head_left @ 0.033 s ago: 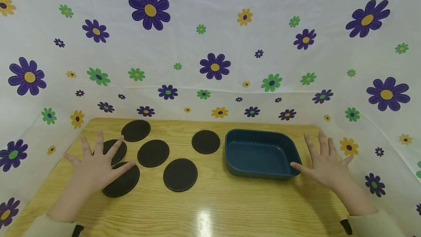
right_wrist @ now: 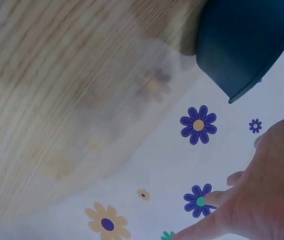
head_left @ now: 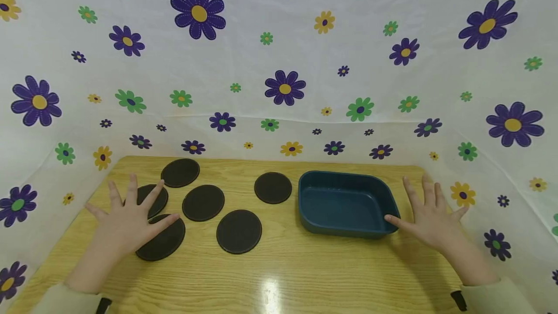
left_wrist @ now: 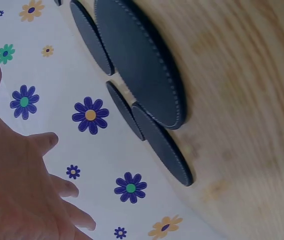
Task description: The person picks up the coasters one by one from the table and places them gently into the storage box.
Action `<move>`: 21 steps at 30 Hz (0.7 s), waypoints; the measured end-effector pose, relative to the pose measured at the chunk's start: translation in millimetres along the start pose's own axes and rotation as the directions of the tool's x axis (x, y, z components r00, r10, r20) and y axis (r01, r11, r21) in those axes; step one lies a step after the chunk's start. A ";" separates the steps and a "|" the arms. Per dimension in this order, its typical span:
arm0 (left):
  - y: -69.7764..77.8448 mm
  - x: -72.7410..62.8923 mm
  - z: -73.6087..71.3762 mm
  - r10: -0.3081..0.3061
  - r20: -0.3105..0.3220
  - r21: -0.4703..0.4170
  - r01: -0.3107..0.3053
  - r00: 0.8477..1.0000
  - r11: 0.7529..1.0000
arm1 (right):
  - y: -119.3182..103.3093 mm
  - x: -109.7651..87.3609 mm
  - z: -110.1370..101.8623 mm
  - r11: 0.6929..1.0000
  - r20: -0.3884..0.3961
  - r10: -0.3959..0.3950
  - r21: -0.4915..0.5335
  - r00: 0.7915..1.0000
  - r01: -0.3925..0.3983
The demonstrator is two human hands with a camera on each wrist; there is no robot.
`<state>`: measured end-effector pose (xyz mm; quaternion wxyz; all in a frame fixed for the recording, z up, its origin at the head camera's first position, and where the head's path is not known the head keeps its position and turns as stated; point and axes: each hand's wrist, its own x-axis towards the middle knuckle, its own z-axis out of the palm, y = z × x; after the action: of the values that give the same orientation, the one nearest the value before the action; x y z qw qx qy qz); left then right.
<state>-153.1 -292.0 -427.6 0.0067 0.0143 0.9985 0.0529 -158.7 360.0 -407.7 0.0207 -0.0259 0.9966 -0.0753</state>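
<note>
Several flat, black round coasters with stitched edges lie on the wooden table. My left hand (head_left: 124, 222) hovers with its fingers spread over the left ones, partly hiding a near coaster (head_left: 169, 242) and another coaster (head_left: 161, 202) behind it. In the left wrist view this hand (left_wrist: 19, 185) holds nothing and is apart from the coasters (left_wrist: 142, 65). A dark blue rectangular container (head_left: 344, 207) with rounded corners stands on the right and has nothing in it. Beside its right end, my right hand (head_left: 431, 222) is spread, the thumb overlapping the rim in the head view; whether they touch cannot be told.
Farther in lie a back coaster (head_left: 180, 173), a middle coaster (head_left: 203, 203), a front coaster (head_left: 239, 231) and one coaster (head_left: 272, 188) left of the container. A white flowered cloth (head_left: 244, 57) encloses the wooden table (head_left: 218, 280) at the back and both sides.
</note>
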 end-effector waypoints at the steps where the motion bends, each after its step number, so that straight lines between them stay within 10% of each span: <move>1: -0.9 0.3 0.7 -0.001 0.002 -0.003 0.001 1.000 1.000 | -0.5 0.0 0.2 1.000 -0.001 -0.001 -0.001 1.000 0.001; 21: -32.5 15.5 15.5 -0.005 -0.055 -0.022 0.004 0.998 1.000 | -12.8 5.3 1.5 0.999 -0.020 -0.044 -0.023 0.999 0.044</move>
<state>-169.3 -322.2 -446.6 -0.0207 0.0106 0.9977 0.0644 -163.3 346.9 -407.4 0.0087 -0.0473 0.9968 -0.0646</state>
